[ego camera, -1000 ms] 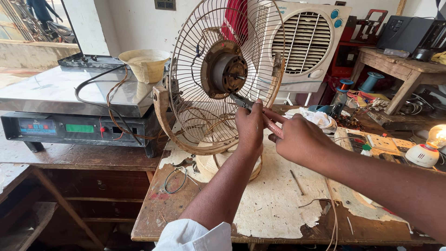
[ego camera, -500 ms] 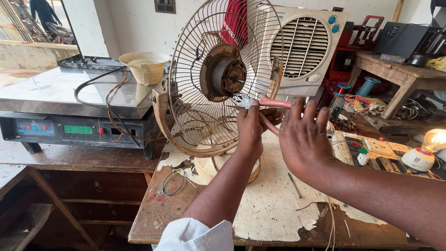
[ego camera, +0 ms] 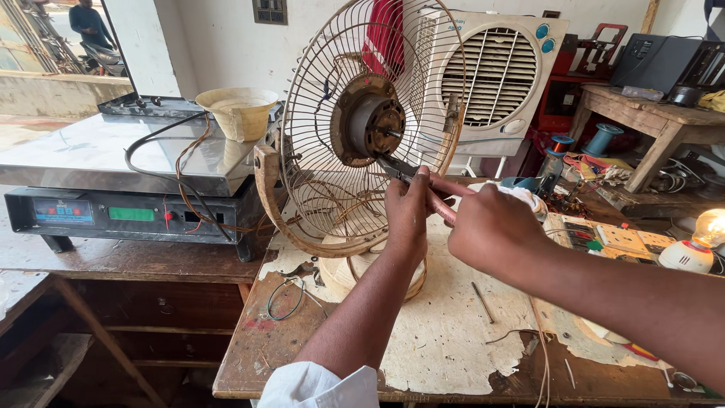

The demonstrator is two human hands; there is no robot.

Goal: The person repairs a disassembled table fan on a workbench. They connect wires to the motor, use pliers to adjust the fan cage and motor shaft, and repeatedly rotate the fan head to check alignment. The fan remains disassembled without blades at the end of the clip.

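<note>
Both hands meet at 1 pair of pliers [ego camera: 411, 178] with pinkish-red handles, held just below the bare motor [ego camera: 368, 123] of a table fan [ego camera: 355, 128]. The left hand [ego camera: 408, 212] is curled shut around the pliers near the dark metal nose, thumb on top. The right hand [ego camera: 495, 227] is closed over the handle ends, knuckles up, its fingers hidden from view. The nose points up and left toward the motor shaft; whether it touches the shaft cannot be told. Behind the hands stands the fan's wire rear guard [ego camera: 325, 181], rusty, with no blade on it. Under the wrists lies a worn wooden bench [ego camera: 445, 340] with peeling white covering. Left of the left hand sits a steel weighing scale [ego camera: 113, 162] carrying a cream bowl [ego camera: 236, 112]. Beyond the right hand stands a white air cooler [ego camera: 498, 75], and at the far right a lit bulb [ego camera: 710, 225].
</note>
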